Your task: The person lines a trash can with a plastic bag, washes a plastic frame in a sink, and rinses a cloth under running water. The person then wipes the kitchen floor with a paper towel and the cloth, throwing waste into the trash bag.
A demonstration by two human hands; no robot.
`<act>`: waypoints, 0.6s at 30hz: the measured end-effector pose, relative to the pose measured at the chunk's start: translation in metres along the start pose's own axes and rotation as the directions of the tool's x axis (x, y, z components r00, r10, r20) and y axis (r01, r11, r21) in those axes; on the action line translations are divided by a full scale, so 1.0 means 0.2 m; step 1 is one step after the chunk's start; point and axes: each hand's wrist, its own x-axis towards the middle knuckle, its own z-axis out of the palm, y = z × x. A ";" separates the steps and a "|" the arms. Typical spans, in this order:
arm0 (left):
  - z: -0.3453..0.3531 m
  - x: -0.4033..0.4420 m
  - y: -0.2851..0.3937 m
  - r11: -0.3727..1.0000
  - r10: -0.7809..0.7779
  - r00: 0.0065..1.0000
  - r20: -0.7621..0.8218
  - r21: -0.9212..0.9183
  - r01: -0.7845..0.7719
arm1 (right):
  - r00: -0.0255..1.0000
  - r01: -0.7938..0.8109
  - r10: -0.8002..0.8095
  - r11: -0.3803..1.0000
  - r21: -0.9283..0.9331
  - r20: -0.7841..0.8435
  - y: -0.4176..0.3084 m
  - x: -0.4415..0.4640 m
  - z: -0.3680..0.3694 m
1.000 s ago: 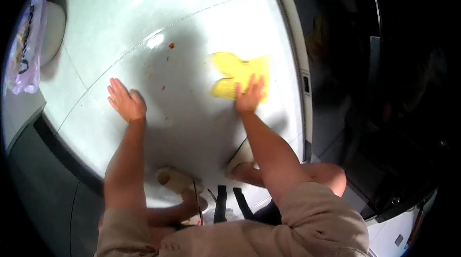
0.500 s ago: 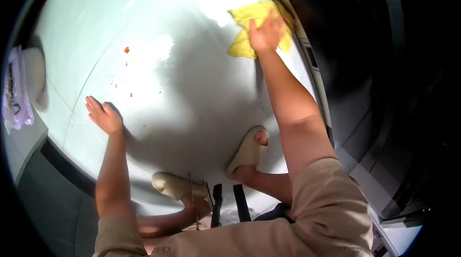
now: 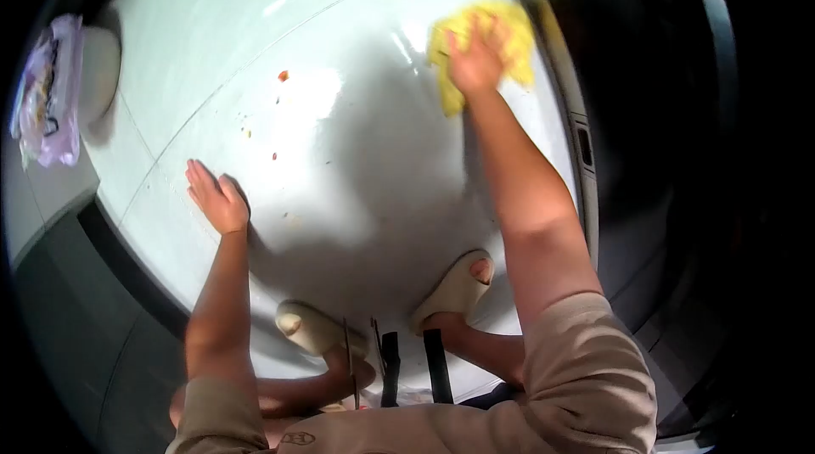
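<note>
A yellow cloth (image 3: 446, 89) lies bunched on the glossy pale tiled floor (image 3: 340, 34) at the upper right. My right hand (image 3: 480, 55) holds it down against the floor, the fingers blurred and partly spread over the fabric. To the left, my left hand (image 3: 219, 199) rests palm down on the tiles, open and holding nothing. Between the two hands lie an orange-red scrap (image 3: 283, 75) and several small crumbs, one of them a reddish bit (image 3: 274, 156).
My feet in beige slippers (image 3: 458, 288) stand on the floor near my body. A raised track (image 3: 586, 148) edges the floor at right. At far left, a purple plastic bag (image 3: 64, 106) sits by a rounded white object (image 3: 102, 76). Dark straps (image 3: 436, 365) hang before my shirt.
The view has shifted, so the floor scraps appear farther right. Relative to them, my right hand and the cloth have slid left, and the cloth is more bunched. My left hand stays on the floor.
</note>
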 end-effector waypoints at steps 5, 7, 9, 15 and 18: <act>-0.08 0.04 0.00 0.999 -0.033 0.999 -0.023 -0.024 0.033 | 0.702 0.703 -0.696 0.645 0.300 -0.148 -0.92 -0.42 0.10; -0.06 0.05 -0.03 0.997 -0.063 0.998 -0.004 -0.046 0.063 | 0.642 0.670 -0.765 0.589 0.451 0.046 -0.96 -0.66 0.05; -0.10 0.06 -0.01 0.994 -0.102 0.994 0.045 -0.037 0.104 | 0.646 0.573 -0.714 0.688 0.446 0.271 -0.82 -0.72 0.09; -0.15 0.08 -0.05 0.986 -0.112 0.991 0.075 -0.113 0.120 | 0.947 0.317 -0.320 0.922 0.224 -0.026 -0.79 -0.02 0.05; -0.07 0.10 -0.15 0.991 -0.107 0.993 0.051 -0.074 0.110 | 0.889 0.443 -0.447 0.894 0.061 0.102 -1.32 0.10 0.22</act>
